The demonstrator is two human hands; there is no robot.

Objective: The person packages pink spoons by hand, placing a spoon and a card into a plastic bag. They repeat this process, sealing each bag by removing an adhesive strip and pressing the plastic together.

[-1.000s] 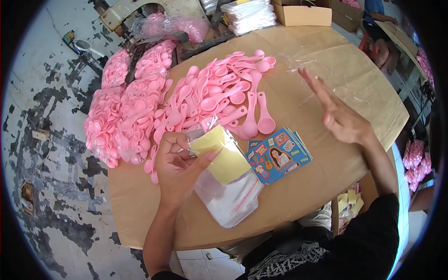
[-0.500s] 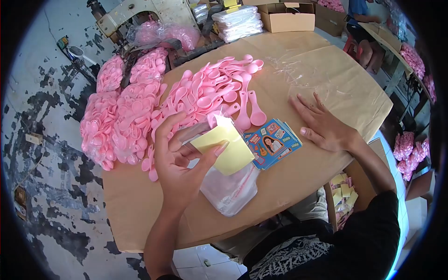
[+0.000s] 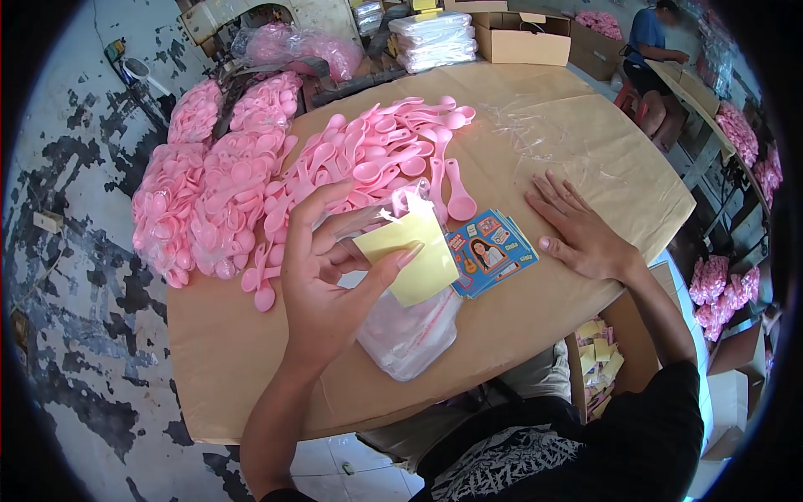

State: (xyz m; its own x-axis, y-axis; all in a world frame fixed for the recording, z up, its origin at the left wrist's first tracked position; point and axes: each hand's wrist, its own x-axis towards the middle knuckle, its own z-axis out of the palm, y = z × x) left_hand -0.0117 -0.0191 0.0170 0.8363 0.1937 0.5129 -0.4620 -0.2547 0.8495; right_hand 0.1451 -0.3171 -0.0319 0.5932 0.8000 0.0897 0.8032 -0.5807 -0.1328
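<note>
My left hand point(image 3: 330, 272) is raised over the table, thumb and fingers closed on a clear plastic bag point(image 3: 355, 219) with a plain yellow card point(image 3: 410, 268) at its front. A bit of pink shows at the bag's top, but I cannot make out its contents fully. My right hand point(image 3: 581, 230) lies palm down on the brown table cover, fingers stretched out, holding nothing. Just left of it sits a stack of blue printed cards point(image 3: 492, 253). Beneath my left hand rests a pile of clear plastic bags point(image 3: 410, 339). Loose pink spoons point(image 3: 372, 151) are heaped beyond it.
Bulging bags of pink spoons point(image 3: 230, 205) line the table's left edge. Stacked plastic packs point(image 3: 433, 40) and a cardboard box point(image 3: 523, 40) stand at the back. By my lap, a box point(image 3: 640, 326) holds yellow-carded packets. Another person point(image 3: 657, 58) sits at the far right.
The view has shifted slightly, bringing more of the other person into sight. My left hand keeps its hold on the bag and card; my right hand stays flat on the table.
</note>
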